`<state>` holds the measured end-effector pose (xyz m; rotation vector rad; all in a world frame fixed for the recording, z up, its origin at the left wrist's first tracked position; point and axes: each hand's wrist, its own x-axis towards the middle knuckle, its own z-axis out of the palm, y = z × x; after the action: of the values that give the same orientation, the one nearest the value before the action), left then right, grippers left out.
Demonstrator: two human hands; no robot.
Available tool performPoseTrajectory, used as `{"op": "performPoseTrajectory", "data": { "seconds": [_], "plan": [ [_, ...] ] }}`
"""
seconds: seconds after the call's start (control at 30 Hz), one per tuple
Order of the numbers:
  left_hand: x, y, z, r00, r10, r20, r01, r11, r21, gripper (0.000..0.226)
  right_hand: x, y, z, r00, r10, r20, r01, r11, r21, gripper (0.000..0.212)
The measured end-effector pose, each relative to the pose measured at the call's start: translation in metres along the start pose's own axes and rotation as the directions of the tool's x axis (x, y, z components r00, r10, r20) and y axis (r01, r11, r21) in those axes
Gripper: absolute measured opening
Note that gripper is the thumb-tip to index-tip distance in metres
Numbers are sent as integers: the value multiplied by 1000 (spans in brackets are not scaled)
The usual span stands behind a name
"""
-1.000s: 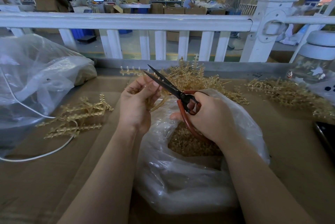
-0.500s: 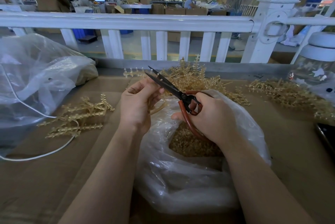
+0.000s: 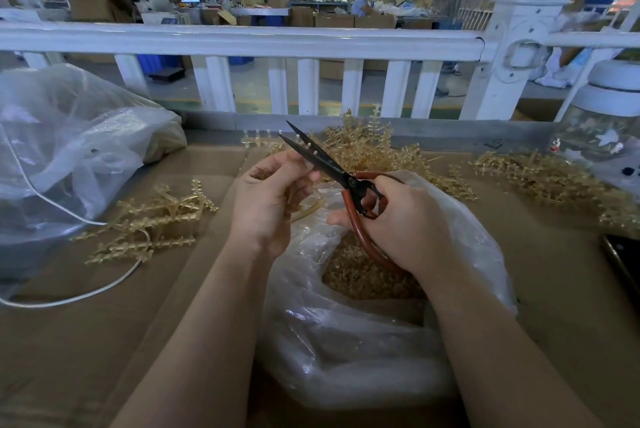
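Change from half a second ago: slight. Both hands sit almost where they were, and the blades are as narrowly parted as before.

Right hand (image 3: 405, 219): fingers curled through the handles of the black-bladed scissors with red-brown loop handles (image 3: 332, 167), held above the clear plastic bag (image 3: 346, 351) of amber cuttings, tips pointing away.

Left hand (image 3: 266, 202): fingertips pinching a translucent amber plastic sprig (image 3: 308, 207). The sprig is mostly hidden and seems to meet the blades.

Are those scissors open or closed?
Slightly open: on the scissors the two dark blade tips stand apart. The right hand grips the red handles; the left hand pinches an amber plastic strip.
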<state>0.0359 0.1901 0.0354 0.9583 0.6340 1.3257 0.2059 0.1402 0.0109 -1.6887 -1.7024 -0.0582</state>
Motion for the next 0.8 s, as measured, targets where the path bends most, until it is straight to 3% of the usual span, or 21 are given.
{"op": "performPoseTrajectory", "data": {
  "seconds": [0.17,0.33,0.73,0.8],
  "plan": [
    [0,2,-1,1000,1,13,-1,1000,5,7,0,0,0,999,26,34,-26,1000,16,51],
    [-3,1,1,997,-21,71,13,993,117,13,0,-1,-1,998,34,56,-38,996,81,68],
    [-1,2,-4,986,-32,166,14,994,107,5,0,-3,-4,996,34,82,-45,989,138,71],
    [-1,3,-4,988,-20,151,1,992,125,18,0,-2,-4,996,43,79,-53,990,129,64]
  ]
}}
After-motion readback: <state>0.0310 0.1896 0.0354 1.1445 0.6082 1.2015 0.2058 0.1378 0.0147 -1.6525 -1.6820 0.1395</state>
